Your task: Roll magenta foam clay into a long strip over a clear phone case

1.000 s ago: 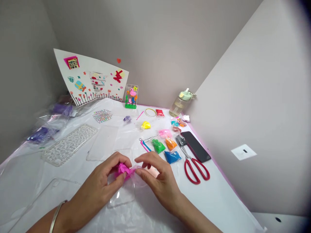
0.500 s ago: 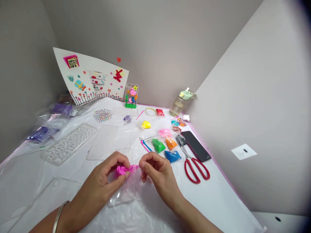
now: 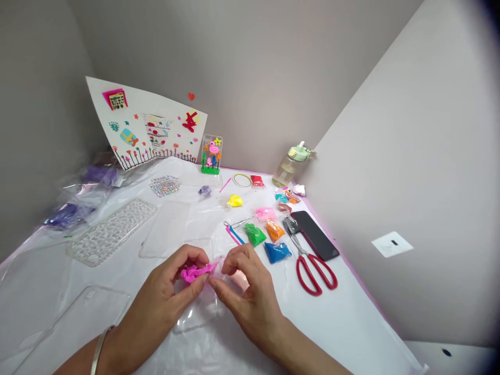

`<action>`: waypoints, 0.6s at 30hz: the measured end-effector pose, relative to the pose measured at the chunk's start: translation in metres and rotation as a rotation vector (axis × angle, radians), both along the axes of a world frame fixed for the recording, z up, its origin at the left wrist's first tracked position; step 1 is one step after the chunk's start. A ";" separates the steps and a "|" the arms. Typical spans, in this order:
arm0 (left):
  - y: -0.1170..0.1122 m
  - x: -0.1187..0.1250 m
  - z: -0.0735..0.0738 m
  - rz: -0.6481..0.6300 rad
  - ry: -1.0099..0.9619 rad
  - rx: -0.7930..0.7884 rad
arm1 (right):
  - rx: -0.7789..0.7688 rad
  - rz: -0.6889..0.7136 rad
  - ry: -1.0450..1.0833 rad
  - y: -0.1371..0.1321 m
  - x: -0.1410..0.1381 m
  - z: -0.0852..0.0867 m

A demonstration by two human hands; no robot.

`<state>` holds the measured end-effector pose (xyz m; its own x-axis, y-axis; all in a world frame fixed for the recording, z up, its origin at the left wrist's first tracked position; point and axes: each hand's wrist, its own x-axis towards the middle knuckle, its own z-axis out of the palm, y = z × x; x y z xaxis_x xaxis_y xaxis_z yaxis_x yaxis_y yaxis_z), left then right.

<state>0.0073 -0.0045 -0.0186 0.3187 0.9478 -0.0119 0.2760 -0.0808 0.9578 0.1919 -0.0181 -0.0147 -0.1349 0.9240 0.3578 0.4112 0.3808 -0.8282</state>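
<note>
My left hand pinches a lump of bright pink clay between thumb and fingers, just above a clear phone case on the white table. My right hand meets it from the right, its thumb and fingertips closed on the thin clear plastic bag that wraps the clay's right end. Both hands hover close over the table's near middle. A metal bangle circles my left wrist.
Red scissors and a dark phone lie to the right. Small bags of clay, green, orange, blue and yellow, sit beyond my hands. Clear cases lie left; a water bottle and decorated paper stand at the back.
The pink clay has been drawn out into a longer strip. My right hand has shifted left and lower, its fingers closing on the bag at the clay's end.
</note>
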 end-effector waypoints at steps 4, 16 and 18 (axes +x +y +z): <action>-0.002 0.003 0.003 -0.032 0.013 0.039 | 0.002 -0.019 -0.030 -0.002 -0.002 0.000; 0.005 -0.003 -0.006 -0.055 -0.249 -0.197 | -0.469 0.032 0.423 0.009 0.001 0.015; 0.003 -0.003 -0.007 -0.020 -0.241 -0.158 | -0.580 0.035 0.606 0.013 0.003 0.013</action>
<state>0.0043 -0.0014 -0.0254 0.3493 0.9335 -0.0808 0.0384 0.0718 0.9967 0.1952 -0.0053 -0.0022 -0.1039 0.9828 -0.1528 -0.1720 -0.1690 -0.9705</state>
